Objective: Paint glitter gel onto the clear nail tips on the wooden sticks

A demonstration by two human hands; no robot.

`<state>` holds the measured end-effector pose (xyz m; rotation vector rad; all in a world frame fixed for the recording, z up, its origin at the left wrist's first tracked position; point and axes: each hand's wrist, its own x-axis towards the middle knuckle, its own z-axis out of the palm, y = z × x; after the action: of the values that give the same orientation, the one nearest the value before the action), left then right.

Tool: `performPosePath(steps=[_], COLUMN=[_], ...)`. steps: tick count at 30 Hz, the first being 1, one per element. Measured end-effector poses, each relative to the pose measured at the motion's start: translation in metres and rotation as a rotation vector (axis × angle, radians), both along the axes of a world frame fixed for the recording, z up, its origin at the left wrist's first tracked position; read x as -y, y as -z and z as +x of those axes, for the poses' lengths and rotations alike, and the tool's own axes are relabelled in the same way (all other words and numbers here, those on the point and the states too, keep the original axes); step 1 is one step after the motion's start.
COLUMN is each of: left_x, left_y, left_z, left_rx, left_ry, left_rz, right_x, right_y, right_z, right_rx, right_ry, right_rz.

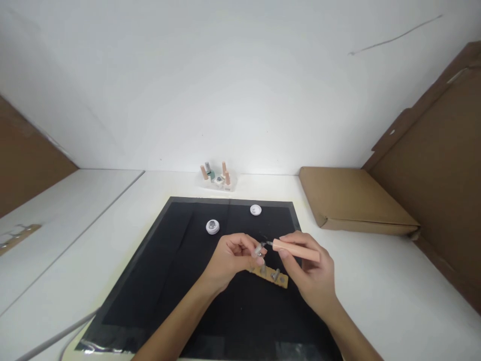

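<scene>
My right hand [317,273] is closed around the long peach handle of a nail polish brush [296,249]. The brush end points left, at a small translucent piece [258,249] that looks like a false nail tip. My left hand [233,255] pinches that piece between thumb and fingers. Brush end and piece are very close; I cannot tell if they touch. Just below both hands, a tan strip [280,281] with small grey holders lies on the black mat [169,271]. Part of the strip is hidden behind my left fingers.
Beyond my hands stand a small white jar [212,227] with grey contents and a white lid [255,210]. A clear box [232,186] with several capped bottles is by the wall. A flat cardboard box [356,198] lies at right; another tan strip [20,238] is at left.
</scene>
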<state>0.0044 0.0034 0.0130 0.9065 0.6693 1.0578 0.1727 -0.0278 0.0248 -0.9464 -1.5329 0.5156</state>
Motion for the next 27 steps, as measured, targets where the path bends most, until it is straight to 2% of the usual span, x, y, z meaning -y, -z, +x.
performPosePath(steps=[2,7,16,27], left_x=[0.0006,0.0000,-0.0003,-0.0004], left_y=[-0.0003,-0.0054,-0.0011,-0.0037], left_z=[-0.0003,0.0014,0.0007,-0.0006], left_rx=[-0.007,-0.017,-0.012,-0.009], left_ry=[-0.006,-0.015,-0.003,-0.031], left_rz=[-0.008,0.019,0.018,0.004], right_x=[0.0012,0.0029,0.0000,0.0016], right_y=[-0.0011,-0.0067,-0.0026,-0.0041], right_z=[0.0008,0.0005,0.0000,0.0006], right_rx=[-0.017,0.016,-0.008,-0.137], right_ry=[0.001,-0.133,0.006,-0.110], right_rz=[0.006,0.039,-0.018,-0.100])
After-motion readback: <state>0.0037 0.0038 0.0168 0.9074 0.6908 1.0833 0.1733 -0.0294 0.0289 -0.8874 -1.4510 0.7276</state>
